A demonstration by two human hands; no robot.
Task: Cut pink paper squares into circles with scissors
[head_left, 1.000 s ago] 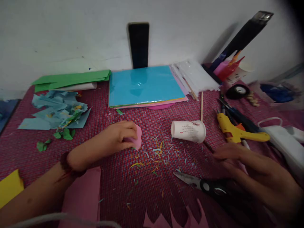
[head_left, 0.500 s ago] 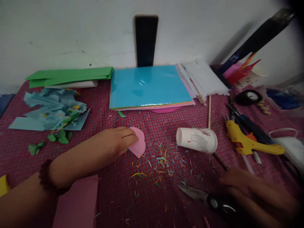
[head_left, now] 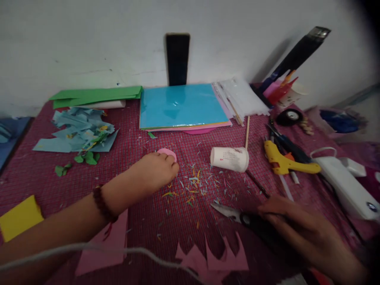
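My left hand (head_left: 156,172) lies over a small rounded piece of pink paper (head_left: 166,152), its fingers curled onto it and covering most of it. My right hand (head_left: 297,225) is at the lower right, with its fingers closed at the near end of a thin dark stick (head_left: 257,184); motion blurs the grip somewhat. Below these fingers lie black-handled scissors (head_left: 227,210), blades pointing left. A white paper cup (head_left: 229,159) rests on its side beyond the stick, between my hands. Colourful paper snippets (head_left: 194,184) are scattered next to my left hand.
Blue sheets (head_left: 184,107) in plastic lie at the back, before a phone (head_left: 177,59) against the wall. Crumpled blue paper (head_left: 80,130) is on the left. A yellow glue gun (head_left: 286,160) and a white box (head_left: 347,186) stand right. A pale cord (head_left: 118,250) crosses in front.
The view has shifted, bringing cut pink paper and a cord into sight at the front. My left hand now covers more of the pink piece. My right hand has edged leftward by the stick.
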